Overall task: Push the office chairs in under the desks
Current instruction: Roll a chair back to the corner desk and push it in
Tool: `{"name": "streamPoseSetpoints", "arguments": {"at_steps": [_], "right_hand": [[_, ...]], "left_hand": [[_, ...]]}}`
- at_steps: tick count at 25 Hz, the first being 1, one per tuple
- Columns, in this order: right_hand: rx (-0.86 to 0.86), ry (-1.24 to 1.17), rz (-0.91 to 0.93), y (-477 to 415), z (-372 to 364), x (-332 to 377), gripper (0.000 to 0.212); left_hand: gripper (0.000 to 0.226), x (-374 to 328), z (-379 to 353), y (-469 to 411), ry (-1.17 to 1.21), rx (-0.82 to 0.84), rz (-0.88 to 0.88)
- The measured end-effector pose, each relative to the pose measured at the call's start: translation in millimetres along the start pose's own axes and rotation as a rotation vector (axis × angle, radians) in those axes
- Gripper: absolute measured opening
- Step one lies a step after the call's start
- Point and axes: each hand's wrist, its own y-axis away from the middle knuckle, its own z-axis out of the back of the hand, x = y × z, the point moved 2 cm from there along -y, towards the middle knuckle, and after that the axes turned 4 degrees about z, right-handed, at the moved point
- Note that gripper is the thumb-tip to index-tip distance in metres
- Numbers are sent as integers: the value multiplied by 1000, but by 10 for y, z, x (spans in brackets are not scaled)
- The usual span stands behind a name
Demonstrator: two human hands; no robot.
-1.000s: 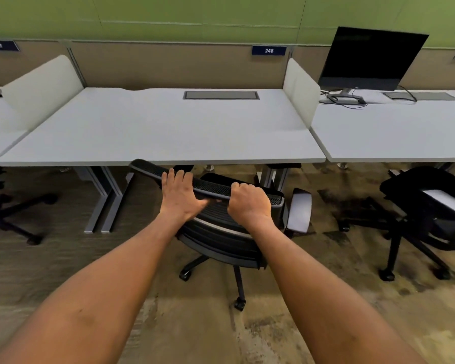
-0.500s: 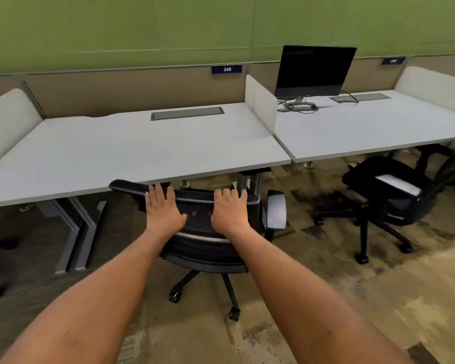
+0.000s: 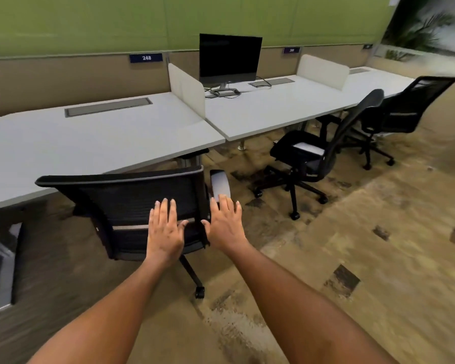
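Well, the nearest black mesh-backed office chair (image 3: 121,203) stands close against the edge of the white tabletop (image 3: 90,145), with its seat out of sight beneath. The left hand (image 3: 166,229) over the mesh and the right hand (image 3: 225,224) by the grey armrest pad (image 3: 220,183) are both flat, holding nothing. On castors it should roll lightly. The mesh gives, so the stiff top rail looks the better hold. A second black swivel chair (image 3: 307,158) stands out, side-on, on open patterned carpet (image 3: 365,245).

Near chair (image 3: 132,206) before desk (image 3: 90,143) — monitor (image 3: 230,57) right.
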Motion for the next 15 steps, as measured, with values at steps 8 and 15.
{"name": "streamPoseSetpoints", "arguments": {"at_steps": [8,15], "right_hand": [[161,-35,-149,970,-64,-704,57],[175,-44,-274,2143,122,-1854,57]], "left_hand": [[74,-736,-485,678,41,273,-40],[60,-2116,-762,1394,57,294,-127]]}}
